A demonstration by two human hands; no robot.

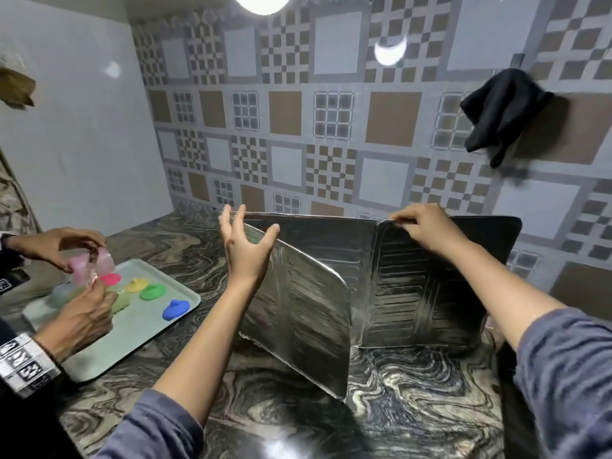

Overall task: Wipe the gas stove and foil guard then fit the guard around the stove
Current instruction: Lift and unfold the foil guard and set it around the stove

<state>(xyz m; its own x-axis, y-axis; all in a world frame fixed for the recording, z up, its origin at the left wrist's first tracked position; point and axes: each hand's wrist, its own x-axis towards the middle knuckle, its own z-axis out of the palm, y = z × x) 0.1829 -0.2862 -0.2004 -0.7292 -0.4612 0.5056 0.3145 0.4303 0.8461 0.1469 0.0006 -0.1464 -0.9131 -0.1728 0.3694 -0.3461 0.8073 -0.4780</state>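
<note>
Standing upright on the dark, marbled table [414,392], the foil guard [414,293] is resting on its lower edges close to the patterned tiled wall [331,111]. Its middle panel is running along the back, its right panel is angling out toward the wall, and its left panel is swinging forward toward the person. The right hand [427,228] is pinching the guard's top edge at the fold between the middle and right panels, fingers curled over the rim. The left hand [243,250] is hovering at the guard's top left corner with fingers spread and straight, gripping nothing; whether its fingertips are touching the foil cannot be told. Both forearms are reaching out of blue-grey sleeves. A black cloth [500,111] is hanging on the wall above and to the right of the guard. At the left of the table a pale green tray [132,342] is carrying pink, yellow, green and blue lids [175,309], and a second person's hands [82,319] are holding a pink translucent cup [79,266] over it, one wrist wearing a band [23,366] with black-and-white markers. A bright lamp [261,1] is glowing at the top.
</note>
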